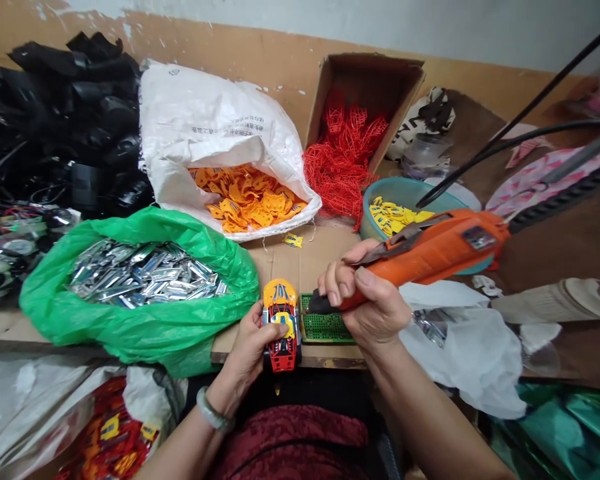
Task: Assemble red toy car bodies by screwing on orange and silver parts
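A toy car (282,301) with an orange hood, a yellow roof piece and a red frame is gripped by my left hand (253,340), thumb across its top, at the table's front edge. My right hand (367,297) is wrapped round an orange electric screwdriver (425,250), whose dark tip end points left and down. That tip is over a green mesh basket (325,327) and apart from the car. What lies in the basket is too small to make out.
A green plastic bag (225,273) of shiny silver parts lies left. Behind are a white sack (220,107) of orange pieces, a cardboard box (375,77) with red frames, and a teal bowl (373,223) of yellow pieces. Black cables (520,127) run to the upper right.
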`<act>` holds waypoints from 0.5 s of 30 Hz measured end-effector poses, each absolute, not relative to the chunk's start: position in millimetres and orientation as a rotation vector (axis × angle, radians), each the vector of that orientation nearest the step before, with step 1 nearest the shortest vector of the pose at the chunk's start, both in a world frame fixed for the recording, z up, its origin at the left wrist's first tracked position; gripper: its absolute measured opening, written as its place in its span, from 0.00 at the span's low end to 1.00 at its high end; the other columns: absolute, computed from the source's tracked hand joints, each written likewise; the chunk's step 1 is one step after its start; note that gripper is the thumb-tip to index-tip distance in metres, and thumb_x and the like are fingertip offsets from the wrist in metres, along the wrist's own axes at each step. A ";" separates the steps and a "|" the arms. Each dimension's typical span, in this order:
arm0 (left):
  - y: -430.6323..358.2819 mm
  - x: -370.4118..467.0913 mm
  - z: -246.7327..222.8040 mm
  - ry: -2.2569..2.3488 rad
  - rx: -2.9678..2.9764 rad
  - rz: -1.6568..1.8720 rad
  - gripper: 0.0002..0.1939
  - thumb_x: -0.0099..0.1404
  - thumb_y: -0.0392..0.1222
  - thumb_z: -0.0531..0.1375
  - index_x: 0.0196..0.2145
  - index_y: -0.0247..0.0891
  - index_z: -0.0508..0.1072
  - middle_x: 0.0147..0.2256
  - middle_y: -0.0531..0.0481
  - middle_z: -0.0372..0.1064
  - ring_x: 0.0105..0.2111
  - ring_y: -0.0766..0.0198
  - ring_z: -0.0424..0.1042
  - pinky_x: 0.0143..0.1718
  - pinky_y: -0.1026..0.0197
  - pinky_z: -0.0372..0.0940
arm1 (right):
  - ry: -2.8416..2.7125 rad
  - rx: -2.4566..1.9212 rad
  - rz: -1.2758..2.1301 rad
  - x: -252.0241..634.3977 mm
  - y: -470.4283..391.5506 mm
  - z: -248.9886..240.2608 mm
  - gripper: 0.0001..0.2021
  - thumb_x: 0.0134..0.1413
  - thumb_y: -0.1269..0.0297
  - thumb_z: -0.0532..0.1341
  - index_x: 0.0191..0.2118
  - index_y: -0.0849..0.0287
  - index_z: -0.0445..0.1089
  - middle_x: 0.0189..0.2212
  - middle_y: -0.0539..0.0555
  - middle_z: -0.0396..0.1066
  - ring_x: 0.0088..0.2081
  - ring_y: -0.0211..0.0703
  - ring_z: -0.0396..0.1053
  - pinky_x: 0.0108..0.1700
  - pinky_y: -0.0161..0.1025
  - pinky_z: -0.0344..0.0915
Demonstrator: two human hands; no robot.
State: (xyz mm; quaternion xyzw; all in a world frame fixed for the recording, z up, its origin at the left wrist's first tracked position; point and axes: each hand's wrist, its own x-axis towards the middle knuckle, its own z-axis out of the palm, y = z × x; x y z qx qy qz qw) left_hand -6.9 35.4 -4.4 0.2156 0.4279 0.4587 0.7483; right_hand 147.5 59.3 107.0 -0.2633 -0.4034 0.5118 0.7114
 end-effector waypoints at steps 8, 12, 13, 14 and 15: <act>36.7 -5.6 0.1 0.926 0.466 1.020 0.29 0.40 0.33 0.71 0.43 0.33 0.71 0.30 0.52 0.76 0.23 0.66 0.71 0.25 0.65 0.69 | -0.925 -0.574 1.200 130.4 63.8 98.8 0.08 0.49 0.62 0.65 0.34 0.55 0.67 0.15 0.42 0.61 0.15 0.37 0.58 0.23 0.39 0.59; 36.2 -5.5 0.0 0.952 0.482 1.029 0.28 0.41 0.34 0.71 0.42 0.33 0.71 0.30 0.52 0.74 0.24 0.67 0.69 0.25 0.64 0.69 | -0.946 -0.611 1.202 128.7 63.4 97.6 0.09 0.49 0.61 0.65 0.35 0.54 0.66 0.15 0.41 0.60 0.15 0.37 0.58 0.23 0.39 0.58; 36.1 -5.4 -0.1 0.953 0.482 1.030 0.28 0.40 0.34 0.71 0.42 0.33 0.71 0.30 0.52 0.74 0.24 0.66 0.69 0.26 0.64 0.69 | -0.951 -0.615 1.202 128.5 63.5 97.2 0.09 0.49 0.61 0.65 0.35 0.54 0.66 0.15 0.41 0.60 0.15 0.37 0.58 0.23 0.39 0.59; 35.9 -5.4 0.0 0.953 0.482 1.030 0.29 0.40 0.34 0.71 0.42 0.33 0.71 0.30 0.52 0.74 0.24 0.66 0.70 0.26 0.64 0.69 | -0.956 -0.619 1.201 128.5 63.6 96.7 0.09 0.49 0.61 0.65 0.35 0.54 0.66 0.15 0.41 0.60 0.15 0.37 0.58 0.24 0.39 0.59; 35.9 -5.3 0.3 0.952 0.481 1.030 0.29 0.40 0.34 0.71 0.42 0.34 0.72 0.30 0.52 0.74 0.24 0.66 0.70 0.26 0.64 0.69 | -0.961 -0.621 1.198 128.5 63.8 96.2 0.09 0.49 0.61 0.65 0.35 0.54 0.66 0.14 0.41 0.59 0.15 0.37 0.58 0.24 0.39 0.60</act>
